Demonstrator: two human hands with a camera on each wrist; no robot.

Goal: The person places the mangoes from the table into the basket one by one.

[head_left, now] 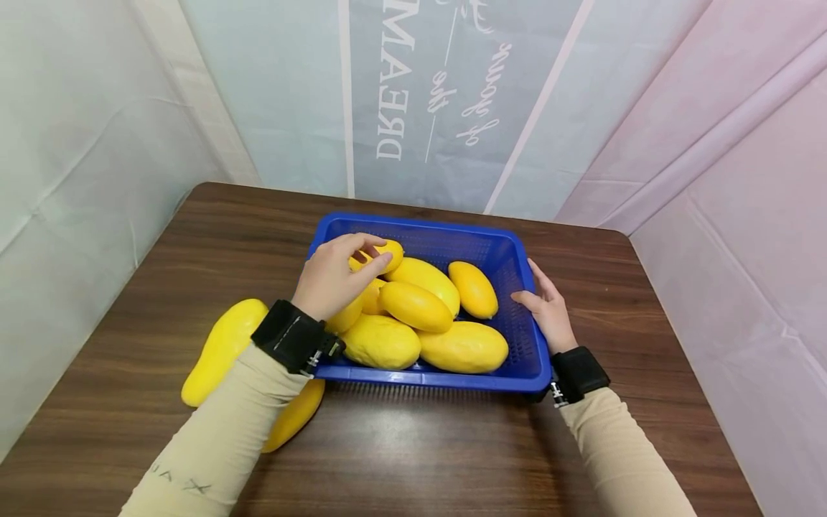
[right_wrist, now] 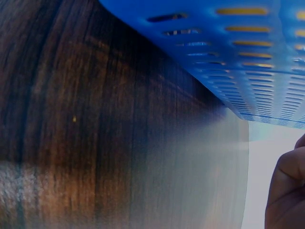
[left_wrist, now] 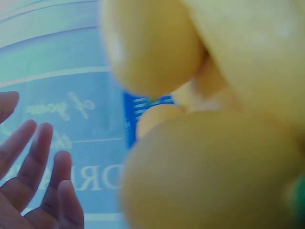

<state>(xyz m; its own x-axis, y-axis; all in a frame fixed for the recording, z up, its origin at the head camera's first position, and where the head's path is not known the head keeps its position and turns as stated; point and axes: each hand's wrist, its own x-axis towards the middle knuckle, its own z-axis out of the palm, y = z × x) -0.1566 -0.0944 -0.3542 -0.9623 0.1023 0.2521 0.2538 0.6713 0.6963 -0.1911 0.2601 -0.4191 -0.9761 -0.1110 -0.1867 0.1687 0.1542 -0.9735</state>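
Observation:
A blue plastic basket [head_left: 426, 225] with slotted walls stands on the table, holding several yellow mangoes [head_left: 465, 347]. My left hand [head_left: 339, 273] hovers over the basket's left part, fingers spread and loosely bent, close to a small mango [head_left: 391, 255] at the back. In the left wrist view, a gap shows between that hand [left_wrist: 38, 181] and the large blurred mangoes [left_wrist: 209, 171]. On the basket's right side, my right hand [head_left: 549, 316] grips the rim, thumb inside and fingers outside. The right wrist view catches only part of this hand [right_wrist: 288, 186] beside the slotted wall.
Left of the basket, a long yellow mango [head_left: 222, 352] lies on the dark wooden table [head_left: 413, 459]. Another mango [head_left: 297, 416] sits near the basket's front left corner, partly hidden by my left forearm. A printed curtain [head_left: 426, 93] hangs behind the table.

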